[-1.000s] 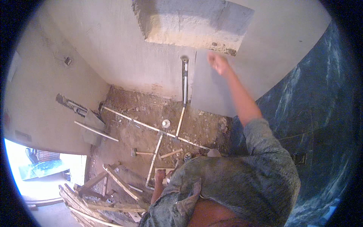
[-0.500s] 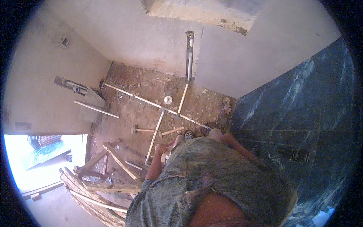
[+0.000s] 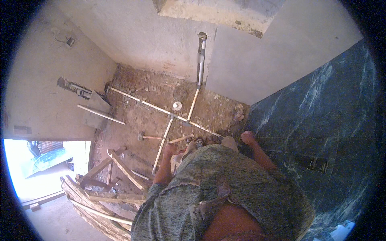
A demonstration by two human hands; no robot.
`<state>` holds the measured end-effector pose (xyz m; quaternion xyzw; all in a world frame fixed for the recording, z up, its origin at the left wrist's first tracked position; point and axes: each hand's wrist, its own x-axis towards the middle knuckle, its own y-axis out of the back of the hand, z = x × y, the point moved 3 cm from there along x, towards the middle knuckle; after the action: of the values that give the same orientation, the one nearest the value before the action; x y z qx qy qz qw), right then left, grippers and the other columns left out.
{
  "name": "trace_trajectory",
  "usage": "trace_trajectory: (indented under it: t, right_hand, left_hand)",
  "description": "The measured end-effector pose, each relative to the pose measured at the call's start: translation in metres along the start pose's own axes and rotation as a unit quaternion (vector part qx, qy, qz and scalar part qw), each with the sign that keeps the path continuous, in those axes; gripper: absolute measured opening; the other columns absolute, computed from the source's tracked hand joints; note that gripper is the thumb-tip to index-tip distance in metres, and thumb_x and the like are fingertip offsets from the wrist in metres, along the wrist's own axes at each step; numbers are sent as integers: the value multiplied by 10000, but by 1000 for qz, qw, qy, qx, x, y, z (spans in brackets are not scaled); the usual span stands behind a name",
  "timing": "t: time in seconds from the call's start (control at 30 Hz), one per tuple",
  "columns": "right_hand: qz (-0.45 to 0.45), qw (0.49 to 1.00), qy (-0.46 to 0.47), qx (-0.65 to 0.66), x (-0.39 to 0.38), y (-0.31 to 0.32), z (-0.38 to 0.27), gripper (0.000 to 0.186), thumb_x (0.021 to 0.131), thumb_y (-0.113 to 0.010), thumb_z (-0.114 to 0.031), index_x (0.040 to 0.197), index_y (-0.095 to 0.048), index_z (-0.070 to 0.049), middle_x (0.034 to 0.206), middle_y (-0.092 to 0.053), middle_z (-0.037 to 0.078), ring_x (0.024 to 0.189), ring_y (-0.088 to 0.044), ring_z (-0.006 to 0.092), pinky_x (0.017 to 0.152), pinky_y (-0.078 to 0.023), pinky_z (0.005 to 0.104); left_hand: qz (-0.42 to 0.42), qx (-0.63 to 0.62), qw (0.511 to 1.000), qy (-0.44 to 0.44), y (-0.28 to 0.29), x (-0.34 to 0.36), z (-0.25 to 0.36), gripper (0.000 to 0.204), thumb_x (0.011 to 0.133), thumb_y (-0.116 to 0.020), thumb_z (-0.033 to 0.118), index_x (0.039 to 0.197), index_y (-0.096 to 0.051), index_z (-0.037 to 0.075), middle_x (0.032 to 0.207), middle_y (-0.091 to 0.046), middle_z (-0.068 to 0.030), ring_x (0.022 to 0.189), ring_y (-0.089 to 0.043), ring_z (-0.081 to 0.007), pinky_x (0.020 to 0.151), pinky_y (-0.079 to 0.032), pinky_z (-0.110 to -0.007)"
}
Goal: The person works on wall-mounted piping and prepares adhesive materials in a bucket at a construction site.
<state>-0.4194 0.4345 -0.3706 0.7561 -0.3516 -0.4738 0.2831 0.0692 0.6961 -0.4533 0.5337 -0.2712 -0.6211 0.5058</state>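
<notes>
Above a dirt floor [image 3: 134, 118], my left hand [image 3: 170, 150] near a white pipe [image 3: 162, 147], my right hand [image 3: 248, 137] by dark tiles [image 3: 301, 116], grips I cannot tell

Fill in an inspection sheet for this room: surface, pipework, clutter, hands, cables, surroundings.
Surface: earth floor, uneven, strewn with small rubble.
Pipework: white pipes joined across the floor; one branch meets the pipe in the wall groove.
Clutter: hammer, second wooden handle, round white object, rough timbers.
Hands: left hand beside a branch pipe, grip unclear; right hand near the dark wall, nothing seen in it.
Cables: nothing certain; a thin line at the small wall box may be wire.
Surroundings: plastered walls, dark veined wall at right, bright opening at left.
</notes>
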Motion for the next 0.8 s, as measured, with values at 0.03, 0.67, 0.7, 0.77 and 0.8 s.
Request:
trace_trajectory:
  t: [0.03,0.67,0.7,0.77,0.8]
  right_hand:
    - [-6,999,48,-18,6,0,-13,162,751,-609,-208,727,-670,-60,734,-661,129,612,-618,272,576,-492,388]
    - [123,986,86,70,73,53,-133,178,717,-648,-204,728,-692,-32,704,-663,174,627,-652,305,615,-516,423]
    - [140,985,83,62,77,61,-126,180,721,-635,-203,747,-695,-35,721,-666,169,635,-653,312,616,-516,431]
    - [168,981,94,20,86,75,-137,181,740,-606,-198,762,-690,-40,766,-668,174,687,-661,328,635,-520,443]
    - [182,978,101,-2,92,85,-145,183,750,-592,-196,770,-688,-42,788,-669,177,713,-665,336,644,-522,449]
  left_hand:
    - [29,-43,998,26,-20,-4,-6,422,810,-563,527,822,-678,121,751,-675,-162,740,-685,-314,603,-537,-449]
    - [-47,-323,898,295,-32,-82,-38,197,797,-573,242,891,-719,148,855,-699,-122,804,-682,-271,703,-544,-418]
    - [-10,-398,860,319,-30,-79,-34,200,789,-573,230,899,-719,148,873,-699,-126,825,-681,-268,715,-544,-417]
    - [-36,-164,968,187,-15,-74,-16,202,782,-572,217,893,-721,139,898,-695,-130,841,-679,-259,733,-544,-410]
    - [-46,-41,991,116,-9,-69,-7,202,779,-571,211,890,-722,135,911,-694,-132,850,-678,-254,742,-545,-406]
